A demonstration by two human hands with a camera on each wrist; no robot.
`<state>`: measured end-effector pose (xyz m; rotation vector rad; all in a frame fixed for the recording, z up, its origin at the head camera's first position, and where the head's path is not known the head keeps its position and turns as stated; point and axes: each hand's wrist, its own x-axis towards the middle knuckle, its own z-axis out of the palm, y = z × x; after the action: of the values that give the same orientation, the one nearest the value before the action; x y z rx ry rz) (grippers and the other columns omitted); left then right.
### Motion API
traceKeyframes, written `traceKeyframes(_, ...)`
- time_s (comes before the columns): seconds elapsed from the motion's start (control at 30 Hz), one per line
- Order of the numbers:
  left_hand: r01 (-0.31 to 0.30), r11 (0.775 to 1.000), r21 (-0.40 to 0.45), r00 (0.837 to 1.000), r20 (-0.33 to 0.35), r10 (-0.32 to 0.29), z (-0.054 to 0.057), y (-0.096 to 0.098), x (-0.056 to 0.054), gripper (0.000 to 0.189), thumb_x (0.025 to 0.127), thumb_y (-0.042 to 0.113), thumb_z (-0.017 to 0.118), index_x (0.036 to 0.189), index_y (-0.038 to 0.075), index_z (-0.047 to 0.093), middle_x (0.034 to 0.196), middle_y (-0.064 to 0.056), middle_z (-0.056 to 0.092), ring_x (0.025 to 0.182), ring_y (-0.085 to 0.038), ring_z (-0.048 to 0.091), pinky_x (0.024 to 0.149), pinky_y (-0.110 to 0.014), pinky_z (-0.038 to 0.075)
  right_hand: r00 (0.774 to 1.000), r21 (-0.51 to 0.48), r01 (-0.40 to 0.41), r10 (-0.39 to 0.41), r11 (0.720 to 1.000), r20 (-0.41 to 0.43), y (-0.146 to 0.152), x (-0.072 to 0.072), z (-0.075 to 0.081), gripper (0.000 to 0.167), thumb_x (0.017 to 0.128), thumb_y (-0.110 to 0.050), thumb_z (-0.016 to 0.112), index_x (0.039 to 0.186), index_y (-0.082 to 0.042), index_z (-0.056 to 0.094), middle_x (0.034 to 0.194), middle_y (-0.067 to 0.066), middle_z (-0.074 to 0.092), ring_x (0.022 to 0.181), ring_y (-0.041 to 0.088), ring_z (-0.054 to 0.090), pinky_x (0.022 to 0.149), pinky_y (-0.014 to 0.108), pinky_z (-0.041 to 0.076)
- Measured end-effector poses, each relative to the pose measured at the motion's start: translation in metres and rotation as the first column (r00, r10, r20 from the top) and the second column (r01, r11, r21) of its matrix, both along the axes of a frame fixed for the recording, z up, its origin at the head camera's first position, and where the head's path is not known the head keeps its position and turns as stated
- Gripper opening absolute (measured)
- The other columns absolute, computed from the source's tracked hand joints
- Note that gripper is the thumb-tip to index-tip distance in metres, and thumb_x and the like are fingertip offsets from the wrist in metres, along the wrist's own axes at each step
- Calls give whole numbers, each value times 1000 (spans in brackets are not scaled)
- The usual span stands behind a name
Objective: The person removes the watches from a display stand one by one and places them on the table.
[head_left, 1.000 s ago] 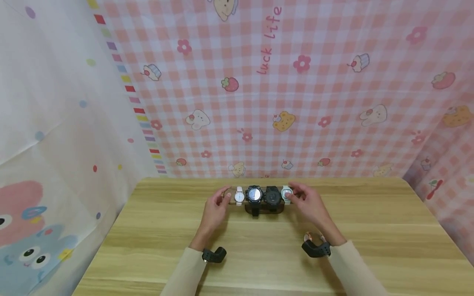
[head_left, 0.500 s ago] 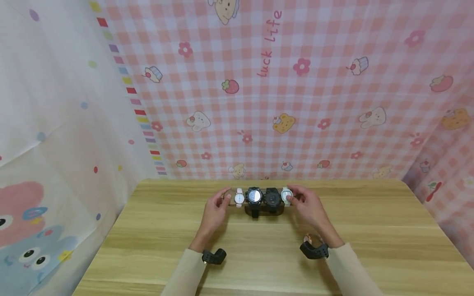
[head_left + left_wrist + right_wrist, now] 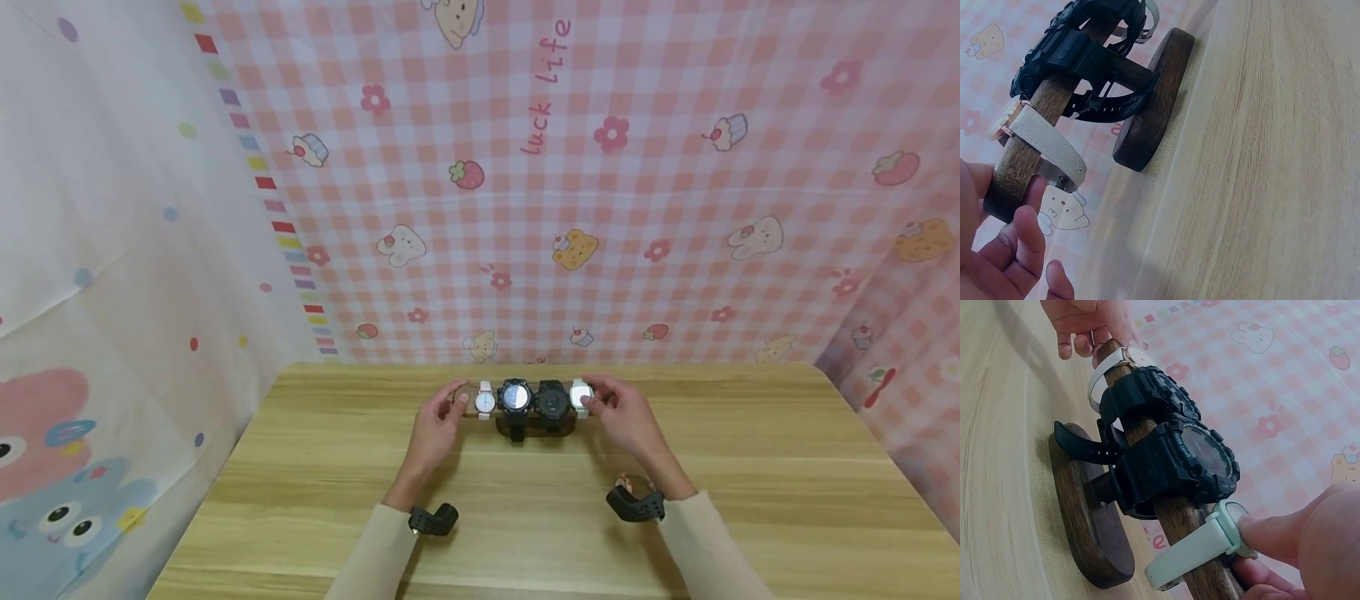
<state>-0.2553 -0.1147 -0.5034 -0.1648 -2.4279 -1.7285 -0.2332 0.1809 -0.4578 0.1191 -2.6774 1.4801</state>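
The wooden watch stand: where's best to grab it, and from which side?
Probably by both ends of its crossbar, reaching in from left and right together. The ends stick out past the base, while black watches crowd the middle. The left end shows bare wood; at the right, mind the green watch.

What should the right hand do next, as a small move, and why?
Probably ease the right hand off the pale green watch: its strap already goes around the wooden bar, while the left hand holds the bar's other end.
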Motion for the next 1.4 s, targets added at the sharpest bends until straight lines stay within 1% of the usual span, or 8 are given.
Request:
traceKeyframes(0.27,0,1000,-9,1000,-9,0,2,0,0,33,100,21,60,131,11,64,62,2,46,53,-9,40,49,-22,33,1000,0,23,-23,1000,8,1,-1,3,34,95,-8,64,129,-1,62,90,9,60,73,18,49,58,25,38)
traceKeyframes(0.37,-2,1000,-16,1000,-10,2,2,0,0,32,100,22,60,131,13,65,62,2,46,53,-8,40,49,-22,34,999,0,30,-30,1000,12,2,-1,3,34,96,-9,64,129,-1,62,90,9,60,73,18,48,58,25,38)
traceKeyframes(0.5,-2,1000,-15,1000,-12,2,2,0,1,32,100,22,61,130,14,65,63,2,47,54,-8,41,49,-23,35,999,-5,28,-28,1000,15,4,0,3,35,96,-9,64,130,-1,61,90,10,60,72,18,48,57,26,37)
traceKeyframes(0.7,8,1000,-15,1000,-9,-8,1,0,0,33,100,22,60,131,11,65,63,2,47,54,-9,42,50,-22,35,1000,-12,20,-20,1000,17,9,1,2,37,96,-10,63,132,-1,60,89,10,60,72,18,48,57,26,37)
traceKeyframes(0.83,6,1000,-15,1000,-2,-6,1,0,0,32,100,22,60,131,12,65,63,1,47,54,-9,42,51,-22,35,1000,3,21,-21,1000,7,13,2,3,36,97,-10,62,132,-2,60,90,10,61,75,19,51,60,27,39)
traceKeyframes(1.03,-2,1000,-17,1000,6,2,2,0,1,33,100,22,60,131,13,65,62,2,47,54,-10,41,50,-22,35,1000,6,30,-30,1000,-10,19,2,3,35,97,-8,61,131,-1,60,91,11,63,79,21,57,63,27,43)
traceKeyframes(1.27,0,1000,-25,1000,9,0,3,0,2,33,100,23,60,131,13,64,64,2,48,55,-10,42,50,-23,36,999,-21,40,-40,999,-5,28,0,-1,35,96,-5,60,131,-1,60,92,13,62,78,26,59,57,26,41)
traceKeyframes(1.4,-4,1000,-19,1000,22,4,3,0,2,33,100,23,60,131,15,64,65,2,48,56,-11,43,50,-23,36,999,-26,45,-45,999,-2,31,0,-2,36,96,-5,60,132,-1,60,93,13,61,80,25,58,58,26,41)
